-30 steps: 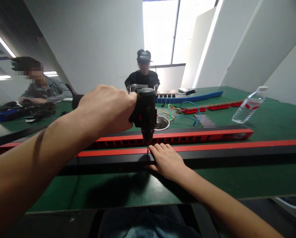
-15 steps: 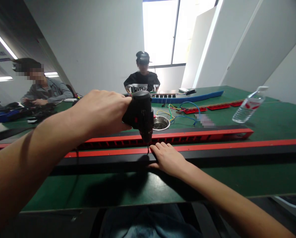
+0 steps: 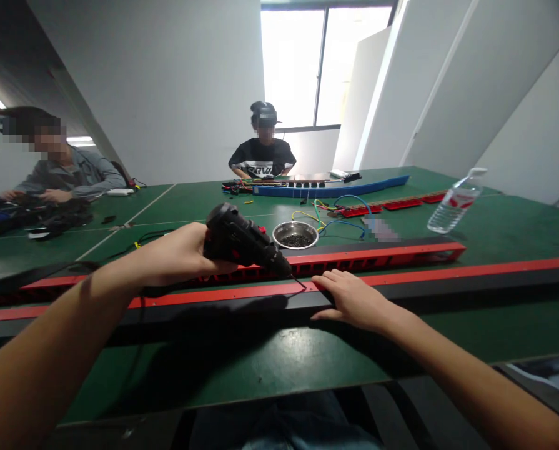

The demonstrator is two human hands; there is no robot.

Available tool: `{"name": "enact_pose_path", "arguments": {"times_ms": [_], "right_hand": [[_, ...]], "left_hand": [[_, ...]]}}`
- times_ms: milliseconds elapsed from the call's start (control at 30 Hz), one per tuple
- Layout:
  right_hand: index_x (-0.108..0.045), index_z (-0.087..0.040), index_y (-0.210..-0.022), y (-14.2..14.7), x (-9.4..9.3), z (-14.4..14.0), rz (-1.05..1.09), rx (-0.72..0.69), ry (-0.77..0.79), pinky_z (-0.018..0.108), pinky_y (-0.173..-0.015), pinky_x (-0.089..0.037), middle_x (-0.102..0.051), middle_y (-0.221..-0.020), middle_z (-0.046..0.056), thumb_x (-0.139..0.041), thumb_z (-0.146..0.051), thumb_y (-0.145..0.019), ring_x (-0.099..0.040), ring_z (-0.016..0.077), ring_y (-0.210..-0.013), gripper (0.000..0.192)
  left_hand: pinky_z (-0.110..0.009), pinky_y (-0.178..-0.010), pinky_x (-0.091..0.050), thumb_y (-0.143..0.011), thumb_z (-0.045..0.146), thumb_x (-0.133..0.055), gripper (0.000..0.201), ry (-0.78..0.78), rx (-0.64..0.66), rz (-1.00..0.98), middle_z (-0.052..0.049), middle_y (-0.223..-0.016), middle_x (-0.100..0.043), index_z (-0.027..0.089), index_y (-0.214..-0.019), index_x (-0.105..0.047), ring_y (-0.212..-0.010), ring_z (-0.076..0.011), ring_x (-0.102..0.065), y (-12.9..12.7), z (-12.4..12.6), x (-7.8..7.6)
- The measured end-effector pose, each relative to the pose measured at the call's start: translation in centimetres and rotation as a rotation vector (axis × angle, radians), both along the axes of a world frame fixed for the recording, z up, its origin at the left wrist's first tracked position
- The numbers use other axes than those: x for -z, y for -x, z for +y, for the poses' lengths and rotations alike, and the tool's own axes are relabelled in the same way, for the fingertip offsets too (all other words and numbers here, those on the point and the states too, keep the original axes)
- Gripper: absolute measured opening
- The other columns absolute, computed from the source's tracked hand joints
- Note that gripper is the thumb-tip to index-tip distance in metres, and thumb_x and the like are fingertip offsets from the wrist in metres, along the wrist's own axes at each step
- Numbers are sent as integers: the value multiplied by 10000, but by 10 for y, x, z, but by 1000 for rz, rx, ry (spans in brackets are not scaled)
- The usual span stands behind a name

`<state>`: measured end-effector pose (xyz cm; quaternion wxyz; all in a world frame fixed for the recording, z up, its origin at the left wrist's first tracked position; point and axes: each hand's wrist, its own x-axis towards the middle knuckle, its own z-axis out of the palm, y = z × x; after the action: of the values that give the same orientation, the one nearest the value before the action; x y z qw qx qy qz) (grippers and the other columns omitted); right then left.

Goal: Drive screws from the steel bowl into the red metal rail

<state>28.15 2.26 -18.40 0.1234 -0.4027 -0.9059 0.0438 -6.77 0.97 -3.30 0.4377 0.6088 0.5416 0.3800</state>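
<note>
Clock centre: placed at the tip of the drill bit (image 3: 298, 279), with 12 o'clock pointing across the green table (image 3: 242, 369).
Left hand (image 3: 190, 250): at 9 o'clock, closed around the handle of the power drill (image 3: 235, 240).
Drill posture: tilted, with the chuck directed down toward 4 o'clock.
Tip: reaching the red face of the red-and-black rail (image 3: 448, 287); cannot tell exact contact.
Rail position: lying lengthwise from 9 to 3 o'clock, passing under the tip.
Right hand (image 3: 349, 297): at 3 o'clock, just beside the tip, resting on this same rail with fingers over the red face; cannot tell if clasping or only pressing.
Slotted red rail (image 3: 452, 251): lying just beyond, nearly parallel.
Metal bowl (image 3: 298, 227): at 12 o'clock, containing dark pieces, too small to name.
Coloured cables (image 3: 318, 219): near 1 o'clock, lying loose beside the bowl.
Plastic bottle (image 3: 455, 203): at 2 o'clock, transparent, red-labelled.
Person in black shirt (image 3: 263, 156): at 11 o'clock, across the table.
Person in grey jacket (image 3: 80, 175): at 10 o'clock.
</note>
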Motion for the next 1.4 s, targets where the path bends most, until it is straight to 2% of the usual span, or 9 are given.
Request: {"name": "enact_pose_path", "arguments": {"times_ms": [133, 333, 533, 667, 833, 933, 1133, 1300, 1400], "right_hand": [[-667, -223, -1313, -43, -2, 4, 72, 73, 145, 452, -923, -522, -690, -1175, 135, -776, -657, -751, -647, 332, -1062, 719], [-669, -252, -1344, -101, -2, 10, 136, 241, 275, 468, -1021, -498, -683, -1292, 111, -852, -606, -650, -632, 356, -1177, 800], [-729, -226, -1084, -74, -28, 14, 361, 274, 327, 384, -937, -506, -710, -1206, 100, -611, -608, -905, -650, 302, -1106, 438], [-673, -194, -862, -20, -35, 30, 543, 188, 365, 339, -816, -489, -717, -898, 71, -356, -609, -1026, -659, 225, -856, 548], [-489, -211, -592, 15, -30, 72, 615, 255, 313, 296, -593, -385, -521, -540, 3, -365, -609, -1019, -485, 146, -520, 597], [-484, -209, -615, 21, -29, 107, 682, 344, 275, 285, -606, -391, -556, -576, 17, -372, -504, -1038, -507, 147, -545, 527], [-670, -166, -860, 40, -23, 165, 263, 481, 106, 273, -663, -423, -728, -865, 84, -583, -371, -942, -644, 195, -768, 237], [-760, -175, -1039, 63, -19, 180, -72, 581, 154, 328, -789, -502, -756, -1047, 150, -625, -440, -891, -707, 277, -941, 332], [-763, -232, -1152, 74, -20, 180, -134, 505, 207, 384, -880, -517, -748, -1155, 141, -768, -436, -764, -697, 323, -1038, 438]], "left_hand": [[-318, -737, -560, -662, 362, -875, 410, 25, 210, 268, -41, -891, -802, 225, -1040, -800, -868, -296, -725, -5, 6, 29], [-264, -566, -508, -728, 440, -841, 340, 309, 122, -84, -53, -741, -723, 153, -866, -723, -634, -198, -656, -5, 9, 83], [-254, -572, -534, -782, 353, -820, 264, 343, 109, -340, -51, -732, -688, 150, -849, -666, -626, -175, -662, -1, 9, 118], [-249, -595, -554, -808, 293, -794, 209, 293, 107, -417, -71, -764, -686, 114, -850, -694, -638, -165, -660, 2, 5, 123], [-229, -574, -553, -827, 285, -768, 184, 293, 48, -478, -58, -775, -676, 115, -862, -704, -644, -155, -660, 2, 0, 119], [-225, -573, -559, -831, 272, -756, 164, 270, -38, -511, -53, -784, -673, 119, -866, -706, -656, -154, -659, -1, -2, 116], [-219, -596, -580, -840, 230, -719, 144, 280, -102, -638, -69, -771, -674, 87, -821, -721, -639, -139, -650, 1, 6, 118], [-219, -582, -586, -830, 208, -719, 115, 294, -125, -680, -70, -783, -691, 94, -823, -725, -623, -138, -659, 4, 8, 122], [-216, -596, -588, -823, 191, -730, 100, 289, -114, -675, -67, -793, -702, 95, -851, -725, -632, -139, -673, 2, 6, 120]]}}
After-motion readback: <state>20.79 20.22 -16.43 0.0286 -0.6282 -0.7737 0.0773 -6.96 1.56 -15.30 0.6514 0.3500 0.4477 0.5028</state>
